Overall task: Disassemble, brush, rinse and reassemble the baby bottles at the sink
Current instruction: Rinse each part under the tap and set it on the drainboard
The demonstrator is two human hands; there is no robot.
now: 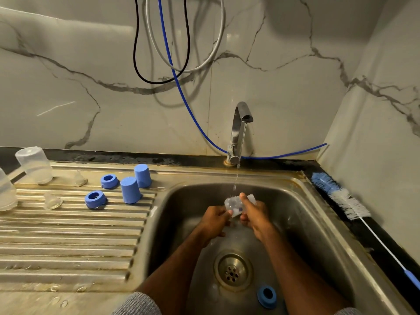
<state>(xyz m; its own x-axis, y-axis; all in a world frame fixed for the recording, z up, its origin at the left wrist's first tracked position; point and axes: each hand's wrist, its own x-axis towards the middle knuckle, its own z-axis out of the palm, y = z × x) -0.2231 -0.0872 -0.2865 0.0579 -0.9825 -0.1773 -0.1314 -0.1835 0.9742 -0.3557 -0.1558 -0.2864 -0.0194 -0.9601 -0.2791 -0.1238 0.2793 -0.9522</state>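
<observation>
Left hand [214, 220] and right hand [253, 214] fingers curl round clear bottle [236, 204], held over sink [302, 214] basin under tap [238, 133] stream. Risk: wet plastic slips, drops toward drain [233, 271]. Count: three blue collars, one [267, 296] in basin, two [109, 181] on drainboard; two blue caps [130, 190]; two nipples [52, 201]; two clear bottles upturned at left edge [36, 165]; one brush [341, 196] on right surface edge.

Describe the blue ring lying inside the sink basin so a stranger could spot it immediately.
Start at the steel sink basin where water runs from the tap. Look down to the near end, just right of the round drain: the blue ring lies there on the basin floor. The other two blue rings sit out on the ribbed draining board.
</observation>
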